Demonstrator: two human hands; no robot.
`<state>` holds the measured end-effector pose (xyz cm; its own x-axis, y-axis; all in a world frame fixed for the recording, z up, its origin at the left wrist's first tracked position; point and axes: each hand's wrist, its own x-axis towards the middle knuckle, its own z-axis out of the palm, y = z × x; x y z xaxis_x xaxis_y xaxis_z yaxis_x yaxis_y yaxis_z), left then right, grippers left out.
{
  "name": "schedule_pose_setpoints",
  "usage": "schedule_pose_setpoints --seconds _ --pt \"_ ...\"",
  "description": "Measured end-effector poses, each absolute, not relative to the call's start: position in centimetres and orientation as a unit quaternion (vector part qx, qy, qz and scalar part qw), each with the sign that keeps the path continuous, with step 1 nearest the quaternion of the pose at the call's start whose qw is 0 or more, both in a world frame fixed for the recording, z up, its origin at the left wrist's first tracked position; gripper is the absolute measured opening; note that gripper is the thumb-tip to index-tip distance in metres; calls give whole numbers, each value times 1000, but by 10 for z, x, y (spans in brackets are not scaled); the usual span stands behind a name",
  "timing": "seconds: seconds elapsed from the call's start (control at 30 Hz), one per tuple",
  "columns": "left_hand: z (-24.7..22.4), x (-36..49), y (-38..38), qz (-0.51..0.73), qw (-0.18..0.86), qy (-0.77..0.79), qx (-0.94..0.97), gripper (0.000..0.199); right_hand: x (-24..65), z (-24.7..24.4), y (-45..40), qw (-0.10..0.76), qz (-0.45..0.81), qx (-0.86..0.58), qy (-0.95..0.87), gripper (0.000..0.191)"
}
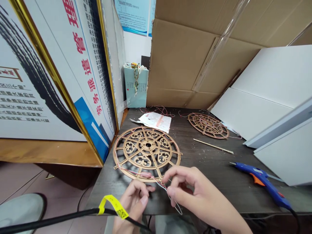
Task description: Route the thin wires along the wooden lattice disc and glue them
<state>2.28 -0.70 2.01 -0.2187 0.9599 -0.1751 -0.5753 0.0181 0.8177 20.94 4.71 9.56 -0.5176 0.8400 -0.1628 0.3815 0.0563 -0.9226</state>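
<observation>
**Pinching thin wire at the near rim of a wooden disc**

Working at the front edge of the bench, both hands meet over a thin wire. The left hand sits low with its fingers curled and pressed together near the wire's end, just below the disc. The right hand comes in from the right, thumb and forefinger pinching the wire, the other fingers loosely bent. The wire runs from the disc's near rim, passes between the two hands and loops down past the bench edge; a reddish strand follows the disc's left rim.

The disc lies flat on the dark bench, a pierced round piece with spokes and scrollwork, its near rim just beside the fingertips. A second disc of the same kind lies farther back to the right, well apart. Between them rests a thin stick. A sheet of paper lies behind the near disc, with loose red wire tangled around it. A blue glue gun lies at the right, nozzle pointing left. A black cable with a yellow tag crosses the bottom left. Cardboard and white panels stand behind; framed posters lean at the left.
</observation>
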Motion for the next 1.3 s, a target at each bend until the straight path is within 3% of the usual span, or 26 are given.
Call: schedule_pose_setpoints --seconds 0.1,0.3,0.53,0.63,0.83,1.3 --pt "18 20 -6 654 586 409 250 32 219 98 47 176 469 -474 -725 31" --pt "14 17 -4 667 572 406 250 31 226 106 45 101 335 -509 -787 8" --pt "11 12 -2 647 589 396 278 22 234 98 42 93 344 -524 -774 3" --pt "16 17 -4 653 588 391 273 25 248 82 35 103 368 -535 -753 15" --pt "28 26 -7 676 565 412 234 30 273 45 17 281 411 -523 -692 39" --pt "34 28 -6 677 569 413 218 35 331 -11 -9 597 342 -617 -381 41"
